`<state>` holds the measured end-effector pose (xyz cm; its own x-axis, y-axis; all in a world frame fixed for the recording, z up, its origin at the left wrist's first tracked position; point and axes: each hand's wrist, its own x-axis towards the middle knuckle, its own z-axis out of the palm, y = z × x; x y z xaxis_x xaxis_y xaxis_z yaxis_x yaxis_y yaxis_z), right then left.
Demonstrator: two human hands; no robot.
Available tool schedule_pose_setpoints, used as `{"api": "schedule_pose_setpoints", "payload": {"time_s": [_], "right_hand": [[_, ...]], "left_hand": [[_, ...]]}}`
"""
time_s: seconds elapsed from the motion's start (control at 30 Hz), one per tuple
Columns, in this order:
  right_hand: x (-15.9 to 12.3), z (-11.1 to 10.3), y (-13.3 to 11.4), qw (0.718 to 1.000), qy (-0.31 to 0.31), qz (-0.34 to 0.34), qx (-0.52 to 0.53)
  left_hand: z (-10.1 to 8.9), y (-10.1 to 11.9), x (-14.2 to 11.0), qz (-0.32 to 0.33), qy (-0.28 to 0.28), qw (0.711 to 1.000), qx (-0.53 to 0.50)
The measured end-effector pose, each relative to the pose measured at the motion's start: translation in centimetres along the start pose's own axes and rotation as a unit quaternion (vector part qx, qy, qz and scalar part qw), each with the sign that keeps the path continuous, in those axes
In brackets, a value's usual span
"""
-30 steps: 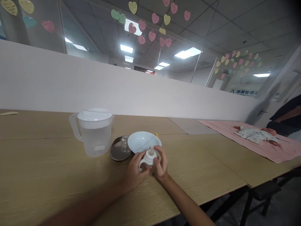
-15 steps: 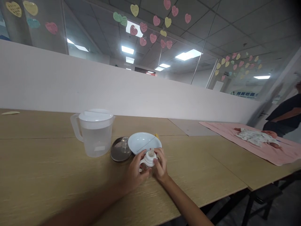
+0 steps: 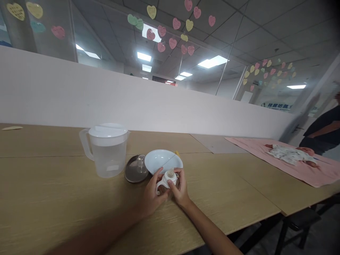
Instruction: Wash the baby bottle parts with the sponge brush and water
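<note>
A small white baby bottle point(image 3: 166, 180) with a teat and side handles stands on the wooden table point(image 3: 53, 198). My left hand point(image 3: 152, 194) wraps its left side and my right hand point(image 3: 180, 187) grips its top from the right. Just behind the bottle lies a white bowl point(image 3: 162, 160). Left of that bowl rests a round metal lid point(image 3: 135, 169) with a clear cap on it. A clear plastic jug point(image 3: 106, 148) of water with a white lid stands further left.
A pink cloth point(image 3: 297, 166) with a baby doll point(image 3: 290, 155) covers the table's right end. A person in dark clothes point(image 3: 322, 131) stands at the far right. A white partition point(image 3: 132, 102) runs behind the table. The table's front edge drops off at lower right.
My right hand has shifted slightly over the bottle's top, fingers closing nearer the teat. The bottle has stayed in place between my hands.
</note>
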<state>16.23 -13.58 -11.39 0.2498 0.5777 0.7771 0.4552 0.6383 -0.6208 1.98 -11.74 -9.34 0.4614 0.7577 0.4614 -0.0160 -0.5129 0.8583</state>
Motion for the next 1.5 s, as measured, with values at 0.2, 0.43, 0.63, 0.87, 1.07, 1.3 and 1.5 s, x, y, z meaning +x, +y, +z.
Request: {"api": "schedule_pose_setpoints", "payload": {"time_s": [0.2, 0.43, 0.63, 0.87, 1.07, 1.3, 1.5], "right_hand": [[0.4, -0.2, -0.2, 0.999, -0.036, -0.011, -0.03], [0.4, 0.8, -1.2, 0.995, 0.039, 0.019, -0.09], [0.0, 0.9, -1.6, 0.985, 0.067, -0.013, -0.155], [-0.3, 0.5, -1.0, 0.979, 0.075, -0.058, -0.182], [-0.2, 0.2, -0.6, 0.976, 0.065, -0.09, -0.189], [-0.1, 0.2, -0.3, 0.978, 0.052, -0.095, -0.178], [-0.1, 0.2, -0.4, 0.979, 0.043, -0.094, -0.176]], "left_hand": [[0.0, 0.2, 0.1, 0.004, -0.001, 1.0, 0.003], [0.4, -0.3, -0.2, 0.02, 0.011, 1.0, 0.016], [0.4, -0.6, -0.1, 0.029, 0.02, 0.999, 0.037], [0.4, -1.2, 0.0, 0.045, 0.036, 0.995, 0.086], [-0.5, -0.6, 0.5, 0.109, 0.021, 0.984, 0.142], [-6.2, -1.5, 5.5, 0.186, 0.092, 0.949, 0.237], [-9.2, -4.9, 7.4, 0.059, 0.006, 0.884, 0.464]]}}
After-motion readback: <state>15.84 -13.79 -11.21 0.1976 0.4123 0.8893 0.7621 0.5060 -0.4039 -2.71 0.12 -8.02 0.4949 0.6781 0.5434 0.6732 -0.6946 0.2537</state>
